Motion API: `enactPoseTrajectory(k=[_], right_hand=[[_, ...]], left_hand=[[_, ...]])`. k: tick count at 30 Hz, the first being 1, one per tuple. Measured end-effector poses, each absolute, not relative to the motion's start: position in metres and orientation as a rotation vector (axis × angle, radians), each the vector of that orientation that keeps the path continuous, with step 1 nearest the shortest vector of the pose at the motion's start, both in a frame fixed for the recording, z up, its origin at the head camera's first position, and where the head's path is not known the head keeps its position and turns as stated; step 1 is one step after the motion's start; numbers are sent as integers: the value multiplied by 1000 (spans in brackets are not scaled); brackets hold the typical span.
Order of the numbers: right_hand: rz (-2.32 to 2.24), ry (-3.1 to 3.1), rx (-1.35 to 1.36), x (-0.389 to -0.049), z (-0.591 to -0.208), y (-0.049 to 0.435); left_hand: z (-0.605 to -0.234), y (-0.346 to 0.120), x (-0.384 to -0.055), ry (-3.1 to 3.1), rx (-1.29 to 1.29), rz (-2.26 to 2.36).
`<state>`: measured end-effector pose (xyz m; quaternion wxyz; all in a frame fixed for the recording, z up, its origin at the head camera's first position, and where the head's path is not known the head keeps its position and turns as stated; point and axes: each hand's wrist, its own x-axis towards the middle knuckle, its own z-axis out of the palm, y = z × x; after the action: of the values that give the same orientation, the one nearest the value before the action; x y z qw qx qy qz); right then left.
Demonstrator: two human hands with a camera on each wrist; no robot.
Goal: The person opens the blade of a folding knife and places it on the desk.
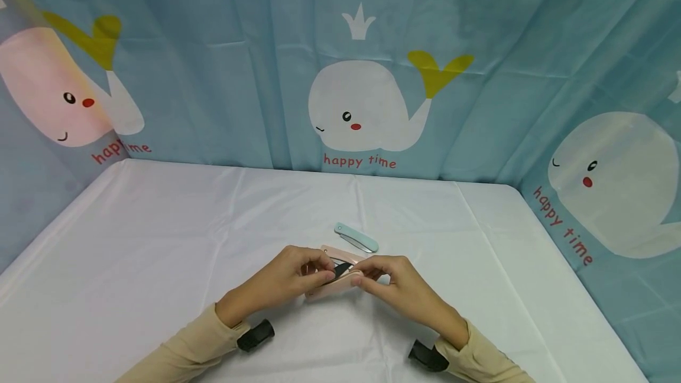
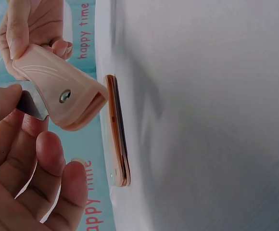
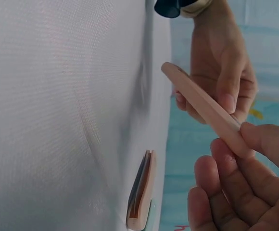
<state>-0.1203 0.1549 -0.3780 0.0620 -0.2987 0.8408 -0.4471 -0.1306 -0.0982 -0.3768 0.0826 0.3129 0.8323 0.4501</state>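
Note:
Both hands hold a pale pink folding knife above the table. In the left wrist view its blade stands partly out of the handle. My left hand pinches that blade between thumb and fingers. At the handle's other end, my right hand grips it with the thumb on one side and fingertips on the other, plain in the right wrist view. Just behind, a second pink folding knife lies on the cloth. Beyond it is a mint green folding knife, its blade showing along the handle.
A white cloth covers the table. Blue curtains printed with whales stand along the back and both sides. Each wrist carries a black camera, one at the left cuff and one at the right.

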Motion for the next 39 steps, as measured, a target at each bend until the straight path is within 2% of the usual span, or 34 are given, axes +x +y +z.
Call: enactPoseTrajectory(k=[19, 39], right_hand=[[-1349, 2529, -858, -121, -378, 155], [-1351, 2569, -806, -127, -376, 162]], left_hand=[[-379, -97, -132, 2455, 940, 1405], [-378, -100, -134, 2493, 747, 1542]])
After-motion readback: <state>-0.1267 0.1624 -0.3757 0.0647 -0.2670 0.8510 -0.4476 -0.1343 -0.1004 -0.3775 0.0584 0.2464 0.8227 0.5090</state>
